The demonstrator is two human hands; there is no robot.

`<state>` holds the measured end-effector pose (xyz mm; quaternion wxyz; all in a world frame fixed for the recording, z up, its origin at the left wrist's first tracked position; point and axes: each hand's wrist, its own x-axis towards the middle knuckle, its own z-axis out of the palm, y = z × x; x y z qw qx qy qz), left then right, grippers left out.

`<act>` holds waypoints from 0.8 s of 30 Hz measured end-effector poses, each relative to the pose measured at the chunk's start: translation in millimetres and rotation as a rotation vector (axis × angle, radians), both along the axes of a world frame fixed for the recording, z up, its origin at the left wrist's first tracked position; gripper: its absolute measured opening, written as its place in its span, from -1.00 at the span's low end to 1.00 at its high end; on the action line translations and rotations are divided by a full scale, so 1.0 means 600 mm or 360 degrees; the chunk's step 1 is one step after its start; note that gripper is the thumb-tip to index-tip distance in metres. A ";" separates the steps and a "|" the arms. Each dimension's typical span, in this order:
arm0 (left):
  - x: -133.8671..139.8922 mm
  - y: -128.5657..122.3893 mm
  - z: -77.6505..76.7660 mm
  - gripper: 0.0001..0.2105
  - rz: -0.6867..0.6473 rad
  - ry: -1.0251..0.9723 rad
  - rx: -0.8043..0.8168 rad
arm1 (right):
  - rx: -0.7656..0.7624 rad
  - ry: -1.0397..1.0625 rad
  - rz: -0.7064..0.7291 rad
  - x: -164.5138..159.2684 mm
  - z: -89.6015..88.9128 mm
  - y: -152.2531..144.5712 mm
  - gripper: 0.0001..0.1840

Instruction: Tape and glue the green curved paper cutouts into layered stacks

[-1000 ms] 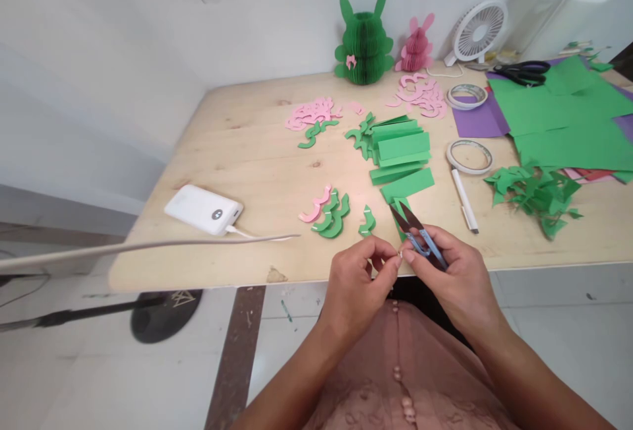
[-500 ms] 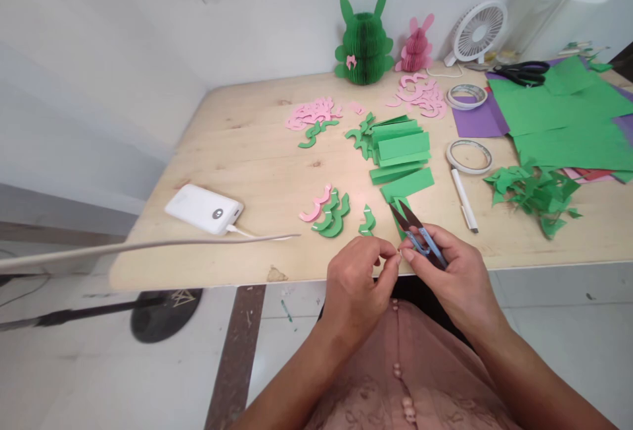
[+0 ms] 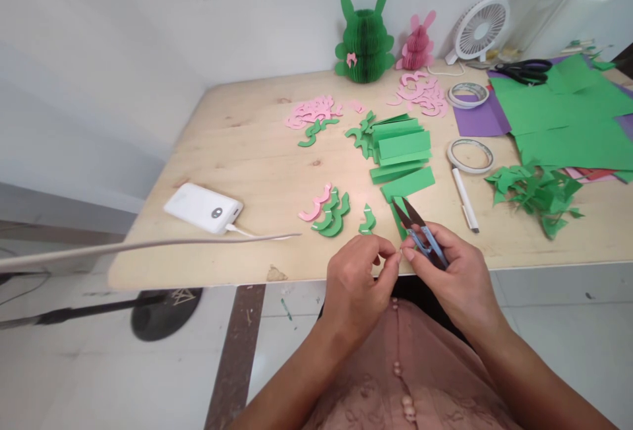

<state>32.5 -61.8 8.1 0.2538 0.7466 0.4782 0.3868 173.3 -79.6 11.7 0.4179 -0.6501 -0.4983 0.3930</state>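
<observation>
While the right hand [image 3: 457, 268] clamps blue-handled thread snips [image 3: 434, 244], lower right of centre, the left hand [image 3: 359, 275] has thumb and forefinger together; contents unclear. Green paper strips [image 3: 404, 146] lie right of frame centre.

The one view comes from a camera on the person's head, facing forward and steeply down, with the shirt [image 3: 366, 384] filling the near edge. It looks from close above the left hand [image 3: 363, 275] and right hand [image 3: 452, 262], across the desk [image 3: 257, 173] to the wall [image 3: 277, 28], with floor [image 3: 123, 384] at lower left.
</observation>
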 end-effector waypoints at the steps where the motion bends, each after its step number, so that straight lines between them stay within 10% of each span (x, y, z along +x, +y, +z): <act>1: 0.000 0.000 -0.001 -0.89 0.0001 0.0007 0.0022 | 0.0001 0.0005 0.0003 0.000 -0.001 0.001 -0.89; 14: 0.001 -0.003 0.001 -0.89 0.0010 0.0064 0.0008 | -0.0018 0.0094 0.0028 0.002 0.000 0.000 -0.86; 24: -0.002 0.008 0.005 -0.91 -0.0052 -0.0508 -0.0935 | -0.0058 0.0197 0.0062 0.002 -0.006 -0.001 -0.90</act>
